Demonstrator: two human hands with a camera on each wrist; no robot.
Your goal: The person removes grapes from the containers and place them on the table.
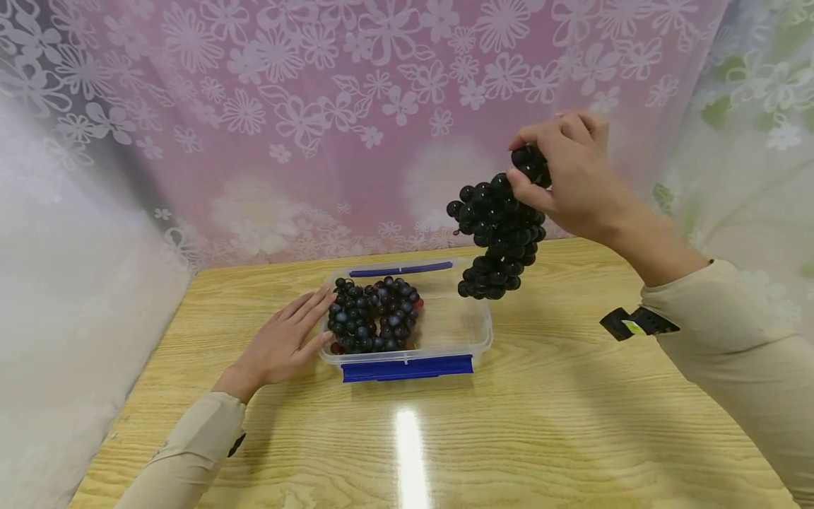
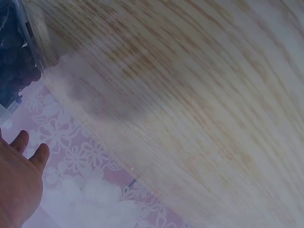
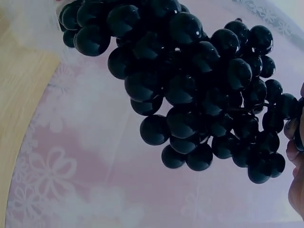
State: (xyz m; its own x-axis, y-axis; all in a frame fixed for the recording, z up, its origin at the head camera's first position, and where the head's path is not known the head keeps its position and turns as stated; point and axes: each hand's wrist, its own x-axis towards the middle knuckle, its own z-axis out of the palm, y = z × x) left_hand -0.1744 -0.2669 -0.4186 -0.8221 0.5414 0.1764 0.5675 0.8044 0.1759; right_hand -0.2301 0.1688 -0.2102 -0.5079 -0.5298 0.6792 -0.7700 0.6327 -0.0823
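In the head view my right hand [image 1: 575, 173] holds a bunch of black grapes [image 1: 499, 230] by its top, up in the air beyond the right rear corner of a clear plastic container [image 1: 454, 322]. The bunch hangs down and fills much of the right wrist view, its grapes [image 3: 180, 90] dark and glossy. Inside the container's left half lie dark purple grapes [image 1: 397, 318]. My left hand [image 1: 282, 346] touches the container's left side with its fingers extended. Only part of that hand [image 2: 19, 185] shows in the left wrist view.
The container has blue latches, one along its front [image 1: 407, 368] and one along its back [image 1: 400, 270]. It stands on a wood-grain table [image 1: 540, 424]. Behind the table hangs a pink flowered curtain [image 1: 356, 162], with whitish fabric at both sides.
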